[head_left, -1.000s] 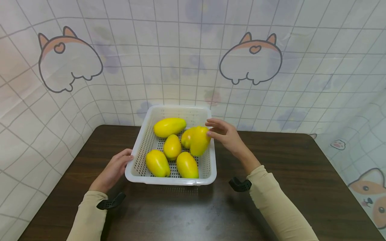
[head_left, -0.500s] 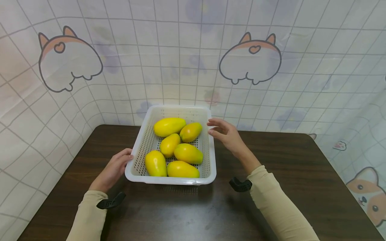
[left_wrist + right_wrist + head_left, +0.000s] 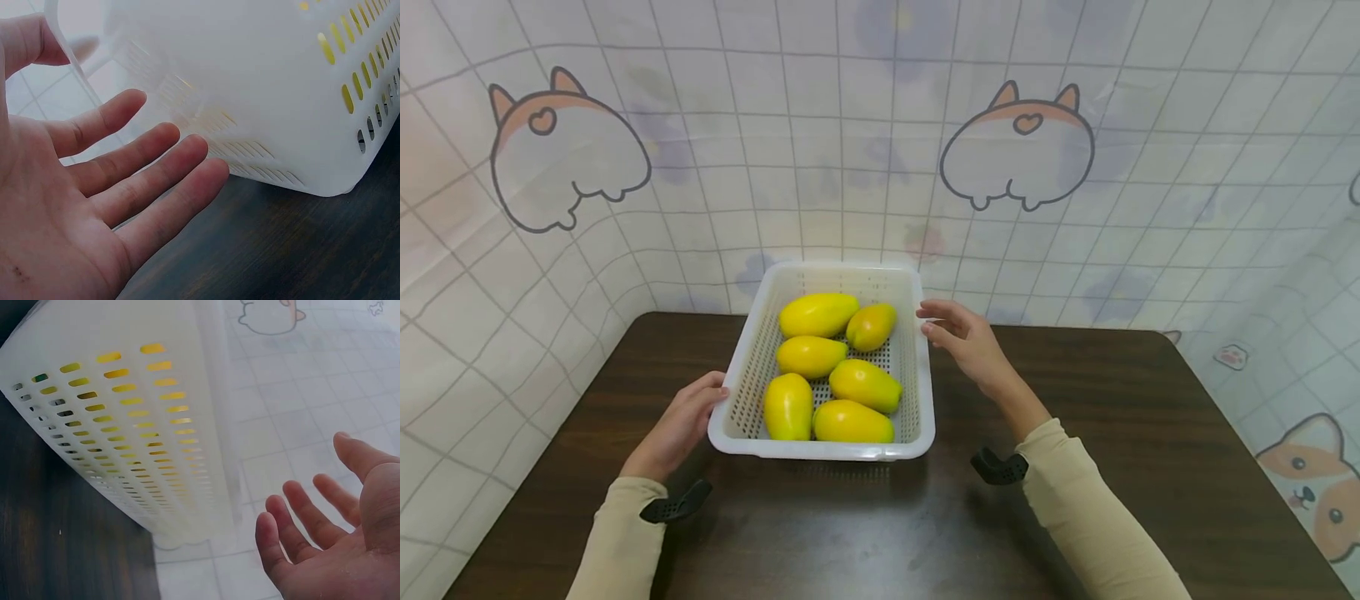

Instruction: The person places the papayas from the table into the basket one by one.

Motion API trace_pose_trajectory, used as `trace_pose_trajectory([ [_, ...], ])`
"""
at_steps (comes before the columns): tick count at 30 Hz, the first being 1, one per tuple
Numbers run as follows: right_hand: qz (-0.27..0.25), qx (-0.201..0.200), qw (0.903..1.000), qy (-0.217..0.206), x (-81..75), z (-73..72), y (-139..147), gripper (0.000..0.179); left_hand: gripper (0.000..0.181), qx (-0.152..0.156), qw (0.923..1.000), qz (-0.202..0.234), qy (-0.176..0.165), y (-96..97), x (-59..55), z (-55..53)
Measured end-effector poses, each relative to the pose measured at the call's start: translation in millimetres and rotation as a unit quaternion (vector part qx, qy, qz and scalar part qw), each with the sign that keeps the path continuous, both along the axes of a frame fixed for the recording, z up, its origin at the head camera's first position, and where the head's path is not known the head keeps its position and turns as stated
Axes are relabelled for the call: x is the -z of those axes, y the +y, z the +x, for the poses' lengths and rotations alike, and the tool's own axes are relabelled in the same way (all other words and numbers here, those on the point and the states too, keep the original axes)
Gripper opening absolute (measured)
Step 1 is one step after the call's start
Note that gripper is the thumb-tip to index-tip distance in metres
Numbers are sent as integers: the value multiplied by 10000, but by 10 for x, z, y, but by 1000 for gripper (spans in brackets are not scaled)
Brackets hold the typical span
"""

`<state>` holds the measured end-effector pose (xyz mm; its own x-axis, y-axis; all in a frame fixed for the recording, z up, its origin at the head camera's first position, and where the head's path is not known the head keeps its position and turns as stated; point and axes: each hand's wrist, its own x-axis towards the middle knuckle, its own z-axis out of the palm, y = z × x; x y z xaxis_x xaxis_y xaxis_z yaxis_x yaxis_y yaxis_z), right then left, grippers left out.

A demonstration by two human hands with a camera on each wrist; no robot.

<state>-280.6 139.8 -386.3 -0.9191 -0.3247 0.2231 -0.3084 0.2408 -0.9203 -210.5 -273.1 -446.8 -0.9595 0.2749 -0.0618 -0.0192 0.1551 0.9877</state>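
Observation:
A white perforated plastic basket (image 3: 822, 450) on the dark table holds several smooth yellow fruits with greenish ends (image 3: 865, 386), like mangoes or small papayas. They lie loosely apart or touching on its floor. My left hand (image 3: 681, 421) grips the basket's left rim. In the left wrist view its thumb goes over the rim, while the other fingers (image 3: 181, 181) stretch out along the outer wall. Beside the right rim hovers my right hand (image 3: 973, 350), empty, with loosely bent fingers. The right wrist view shows those fingers (image 3: 269, 534) apart from the basket wall.
The dark wooden table (image 3: 1075, 400) extends on both sides and in front of the basket. A white gridded sheet with cartoon dogs (image 3: 880, 142) hangs close behind it and at the sides. Black wrist devices (image 3: 676, 502) sit on both sleeves.
A fruit at my right fingertips has left the hand and dropped into the basket. The fruits there have rolled, the middle one leftward. Both hands have stayed nearly in place.

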Motion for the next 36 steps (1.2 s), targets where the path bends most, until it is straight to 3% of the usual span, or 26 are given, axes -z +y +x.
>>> trace_pose_trajectory([
  [5, -6, 54, 10000, -10, -1, 24, 21, 43, 39, -26, 10000, 34, -4, 3, 12, -11],
  [9, 183, 205, 9994, 221, -12, 46, 49, 44, 40, -77, 10000, -37, 28, 11, -12, -42],
  [14, 361, 275, 9980, 447, -9, 95, 49, 41, 42, -201, 9993, -316, 15, -20, -67, -41],
  [26, 347, 437, 9976, 413, 5, 218, 85, 40, 62, -206, 9922, -1226, 94, -58, -241, -79],
  [36, 379, 327, 9978, 427, -296, 423, -47, 39, 72, -253, 9882, -1508, 12, -125, -424, -101],
])
